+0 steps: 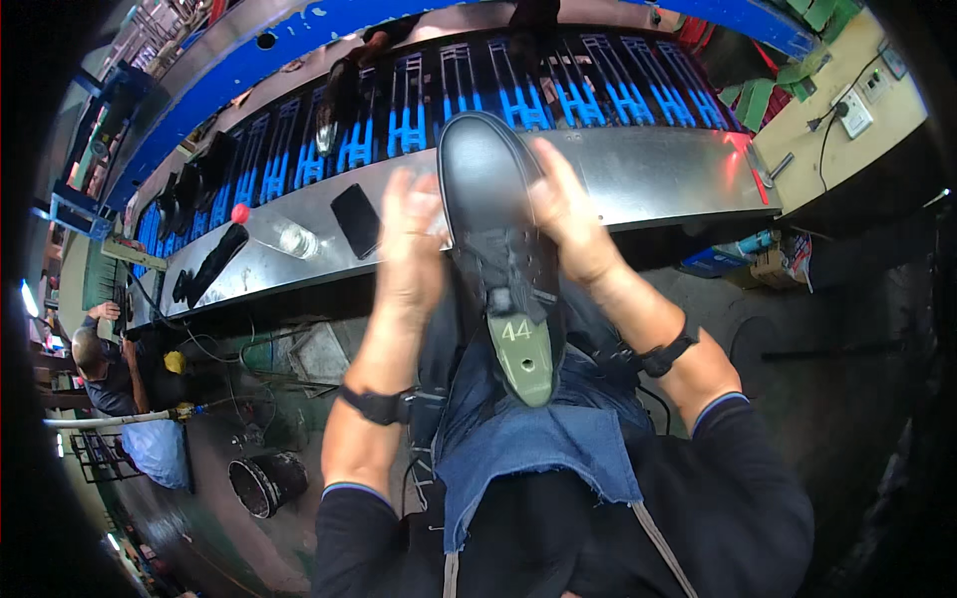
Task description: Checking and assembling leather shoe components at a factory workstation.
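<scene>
Conveyor (558, 80), blue racks, w/ steel desk (678, 169) along its front edge; black shoe (493, 209) on green last (525, 359), toe pointing away, held over lap betw. both hands; left hand (411, 244) blurred, fingers wrapped on shoe's side; right hand (570, 214) fingers spread along other side; black phone (356, 219) & clear bottle (297, 240) on desk

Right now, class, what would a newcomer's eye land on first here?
A black leather shoe on a green plastic last stands at the centre, clasped between the left hand and right hand. Behind it runs a shiny metal bench edging a blue-racked conveyor.
</scene>
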Demonstrator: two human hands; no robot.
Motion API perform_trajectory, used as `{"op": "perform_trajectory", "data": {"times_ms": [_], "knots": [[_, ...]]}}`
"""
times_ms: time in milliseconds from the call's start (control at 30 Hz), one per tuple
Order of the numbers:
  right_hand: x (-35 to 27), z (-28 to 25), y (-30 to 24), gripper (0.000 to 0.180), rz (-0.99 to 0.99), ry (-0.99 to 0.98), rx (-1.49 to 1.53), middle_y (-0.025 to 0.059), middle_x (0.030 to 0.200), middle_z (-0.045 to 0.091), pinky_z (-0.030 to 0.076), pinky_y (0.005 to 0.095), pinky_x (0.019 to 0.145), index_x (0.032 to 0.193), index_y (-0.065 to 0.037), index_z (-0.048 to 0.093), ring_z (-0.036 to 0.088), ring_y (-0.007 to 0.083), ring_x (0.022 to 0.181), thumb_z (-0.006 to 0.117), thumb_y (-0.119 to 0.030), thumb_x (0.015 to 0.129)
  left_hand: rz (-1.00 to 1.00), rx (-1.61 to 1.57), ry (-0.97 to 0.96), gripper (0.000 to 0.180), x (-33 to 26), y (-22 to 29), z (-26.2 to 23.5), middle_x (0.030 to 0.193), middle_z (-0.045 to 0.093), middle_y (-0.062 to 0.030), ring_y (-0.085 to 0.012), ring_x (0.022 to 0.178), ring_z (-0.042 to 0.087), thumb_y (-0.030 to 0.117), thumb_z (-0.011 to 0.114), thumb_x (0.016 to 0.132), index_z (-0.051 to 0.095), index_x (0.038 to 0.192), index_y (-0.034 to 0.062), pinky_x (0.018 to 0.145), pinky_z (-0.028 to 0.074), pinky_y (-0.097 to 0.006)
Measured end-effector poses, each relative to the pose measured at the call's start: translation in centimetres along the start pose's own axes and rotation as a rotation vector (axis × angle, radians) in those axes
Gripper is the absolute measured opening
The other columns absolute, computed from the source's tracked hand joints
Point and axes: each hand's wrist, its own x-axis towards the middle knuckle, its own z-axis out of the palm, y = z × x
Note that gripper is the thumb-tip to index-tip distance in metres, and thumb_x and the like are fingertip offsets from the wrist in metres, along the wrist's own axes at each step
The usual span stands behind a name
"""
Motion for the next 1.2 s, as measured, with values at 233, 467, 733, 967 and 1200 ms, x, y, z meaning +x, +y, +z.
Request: {"op": "perform_trajectory", "data": {"times_ms": [233, 467, 733, 967, 1200], "knots": [[-5.8, -2.7, 2.4, 0.092, -0.303, -0.325, -0.106, 0.0191, 0.135, 0.051, 0.043, 0.0405, 0.104, 0.153, -0.004, 0.025, 0.056, 0.0274, 0.118, 0.078, -0.025, 0.080, 0.184, 0.438, -0.358, 0.106, -9.1, -6.4, -1.7, 0.142, 0.045, -0.0195, -0.0325, 0.131, 0.047, 0.015, 0.086, 0.070, 0.021, 0.153, 0.0014, 0.110, 0.039, -0.042], [-2.8, -4.2, 6.1, 0.075, -0.104, -0.168, -0.309, 0.0172, 0.131, 0.056, 0.042, 0.0389, 0.105, 0.149, -0.004, 0.036, 0.056, 0.0276, 0.121, 0.069, -0.026, 0.085, 0.173, 0.645, -0.346, 0.092, -3.8, -10.3, -2.2, 0.134, 0.051, -0.0169, -0.0258, 0.123, 0.053, 0.014, 0.079, 0.075, 0.028, 0.150, -0.0009, 0.106, 0.040, -0.037], [-0.2, -5.5, 10.5, 0.057, -0.218, -0.097, -0.430, 0.0189, 0.133, 0.056, 0.041, 0.0386, 0.105, 0.142, 0.000, 0.045, 0.055, 0.0318, 0.124, 0.060, -0.019, 0.090, 0.095, 0.600, -0.250, 0.083, -1.4, -13.4, -2.4, 0.135, 0.051, -0.0182, -0.0242, 0.123, 0.052, 0.014, 0.078, 0.080, 0.032, 0.147, -0.0059, 0.107, 0.041, -0.035], [-3.6, -4.5, 13.4, 0.065, -0.046, 0.059, -0.489, 0.0248, 0.146, 0.043, 0.037, 0.0388, 0.110, 0.149, 0.001, 0.031, 0.045, 0.0337, 0.135, 0.056, -0.027, 0.096, -0.280, 0.257, -0.037, 0.063, -2.1, -13.8, -3.9, 0.127, 0.057, -0.0145, -0.0215, 0.121, 0.052, 0.025, 0.073, 0.089, 0.042, 0.137, -0.0030, 0.105, 0.040, -0.035], [-10.4, -9.0, 6.7, 0.067, -0.091, 0.089, -0.218, 0.0229, 0.140, 0.048, 0.041, 0.0390, 0.106, 0.146, 0.007, 0.032, 0.052, 0.0303, 0.126, 0.041, -0.044, 0.102, -0.408, -0.228, 0.282, 0.061, -3.5, -5.7, 0.1, 0.120, 0.061, -0.0176, -0.0327, 0.109, 0.062, 0.050, 0.057, 0.096, 0.051, 0.128, -0.0012, 0.093, 0.052, -0.047]]}}
